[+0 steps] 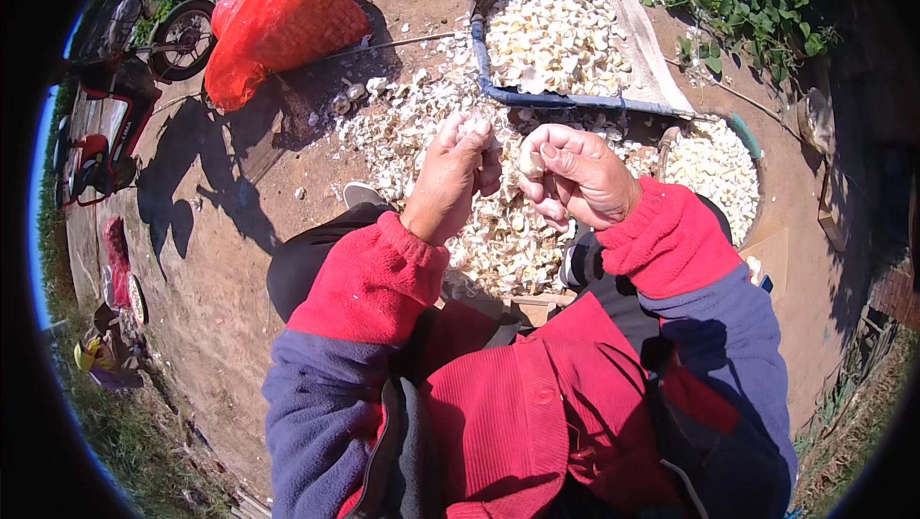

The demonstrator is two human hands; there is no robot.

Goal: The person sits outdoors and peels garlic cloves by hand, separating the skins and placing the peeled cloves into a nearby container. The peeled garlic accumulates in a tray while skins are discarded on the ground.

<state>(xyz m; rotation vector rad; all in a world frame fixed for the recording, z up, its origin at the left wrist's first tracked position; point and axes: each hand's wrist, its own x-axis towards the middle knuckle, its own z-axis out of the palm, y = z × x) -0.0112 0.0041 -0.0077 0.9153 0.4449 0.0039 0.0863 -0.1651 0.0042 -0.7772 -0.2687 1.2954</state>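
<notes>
Both my hands are raised over a heap of garlic skins and stalks [503, 249] on the ground. My right hand [578, 174] pinches a pale garlic clove [532, 162] between thumb and fingers. Just left of it and apart from it, my left hand [460, 170] has its fingers curled together; whitish bits show at the fingertips, but what it holds is hard to tell. Beyond the hands, a blue-framed mesh tray [575, 100] holds many pale cloves [553, 37]. A round basket [760, 192] of white cloves [708, 174] stands to the right.
A full red mesh sack [287, 23] lies at the upper left, near a motorbike [108, 123]. A few garlic bulbs [348, 96] lie beside the skins. Leafy plants [740, 1] grow at the upper right. A cardboard piece [773, 267] lies below the basket.
</notes>
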